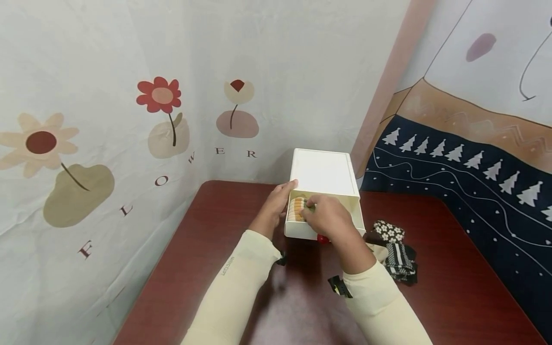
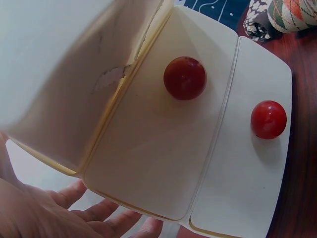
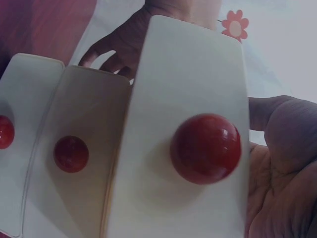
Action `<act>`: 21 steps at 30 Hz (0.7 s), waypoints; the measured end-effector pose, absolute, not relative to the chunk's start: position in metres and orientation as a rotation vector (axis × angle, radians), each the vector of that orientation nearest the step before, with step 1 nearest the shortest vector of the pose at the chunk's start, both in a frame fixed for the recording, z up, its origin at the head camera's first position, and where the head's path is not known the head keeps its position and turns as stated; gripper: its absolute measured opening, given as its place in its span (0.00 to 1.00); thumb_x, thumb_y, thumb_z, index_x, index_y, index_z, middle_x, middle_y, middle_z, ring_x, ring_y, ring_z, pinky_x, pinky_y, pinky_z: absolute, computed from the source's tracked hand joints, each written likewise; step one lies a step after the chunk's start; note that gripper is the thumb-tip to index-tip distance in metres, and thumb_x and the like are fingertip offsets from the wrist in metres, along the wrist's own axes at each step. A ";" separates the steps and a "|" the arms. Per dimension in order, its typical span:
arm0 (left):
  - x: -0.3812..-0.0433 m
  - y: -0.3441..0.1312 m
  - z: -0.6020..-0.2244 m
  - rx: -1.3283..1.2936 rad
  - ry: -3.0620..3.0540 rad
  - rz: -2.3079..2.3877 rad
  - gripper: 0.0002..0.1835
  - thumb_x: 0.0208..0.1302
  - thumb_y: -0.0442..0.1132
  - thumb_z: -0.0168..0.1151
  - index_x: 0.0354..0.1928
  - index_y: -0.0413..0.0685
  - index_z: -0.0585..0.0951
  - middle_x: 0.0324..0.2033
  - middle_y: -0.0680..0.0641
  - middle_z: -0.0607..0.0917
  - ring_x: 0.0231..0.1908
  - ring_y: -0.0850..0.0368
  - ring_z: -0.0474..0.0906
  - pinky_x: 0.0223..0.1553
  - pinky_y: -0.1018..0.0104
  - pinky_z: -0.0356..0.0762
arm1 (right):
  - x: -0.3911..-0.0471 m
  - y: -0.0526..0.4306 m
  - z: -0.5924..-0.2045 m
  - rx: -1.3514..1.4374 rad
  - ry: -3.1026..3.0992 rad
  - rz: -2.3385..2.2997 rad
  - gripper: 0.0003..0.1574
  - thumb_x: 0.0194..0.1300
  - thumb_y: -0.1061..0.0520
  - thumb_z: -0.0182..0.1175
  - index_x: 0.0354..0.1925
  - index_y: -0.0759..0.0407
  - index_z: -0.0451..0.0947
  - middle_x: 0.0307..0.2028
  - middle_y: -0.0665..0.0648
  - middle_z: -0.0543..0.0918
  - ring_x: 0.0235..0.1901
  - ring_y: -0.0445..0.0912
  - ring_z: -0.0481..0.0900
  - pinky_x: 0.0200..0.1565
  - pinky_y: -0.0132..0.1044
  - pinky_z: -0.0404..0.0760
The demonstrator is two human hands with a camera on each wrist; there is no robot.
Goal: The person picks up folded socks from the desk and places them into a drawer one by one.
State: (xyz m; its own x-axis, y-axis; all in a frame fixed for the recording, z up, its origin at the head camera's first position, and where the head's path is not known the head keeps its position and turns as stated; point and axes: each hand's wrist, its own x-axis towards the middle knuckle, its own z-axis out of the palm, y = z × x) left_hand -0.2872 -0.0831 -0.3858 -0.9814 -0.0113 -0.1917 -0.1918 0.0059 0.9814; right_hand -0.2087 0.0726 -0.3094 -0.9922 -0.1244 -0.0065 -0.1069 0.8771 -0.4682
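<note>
A white drawer box (image 1: 324,170) stands on the table, its top drawer (image 1: 299,230) pulled out. Yellow-and-white striped folded cloth (image 1: 295,210) fills the drawer's left end. My right hand (image 1: 331,216) reaches in over the drawer front and pinches a small green folded cloth (image 1: 312,207) beside the striped one; its fingertips are hidden in the right wrist view. Against the box's left side rests my left hand (image 1: 275,205), fingers extended. Red round knobs (image 3: 205,148) mark the drawer fronts; two lower drawers, each with a red knob (image 2: 184,78), are closed.
Right of the box lies a pile of folded socks: a brown floral one (image 1: 389,232), a black-and-white striped one (image 1: 398,261) and a beige one (image 1: 378,252). The dark red table (image 1: 185,287) meets a printed wall cloth (image 1: 267,91) behind.
</note>
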 end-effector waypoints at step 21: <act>-0.289 -0.079 -0.386 -0.217 2.120 2.158 0.43 0.71 0.69 0.62 0.81 0.55 0.71 0.70 0.40 0.81 0.66 0.46 0.76 0.65 0.42 0.74 | -0.190 0.133 -0.290 -0.100 3.127 -1.032 0.22 0.82 0.50 0.58 0.65 0.55 0.87 0.58 0.68 0.90 0.55 0.61 0.86 0.52 0.59 0.86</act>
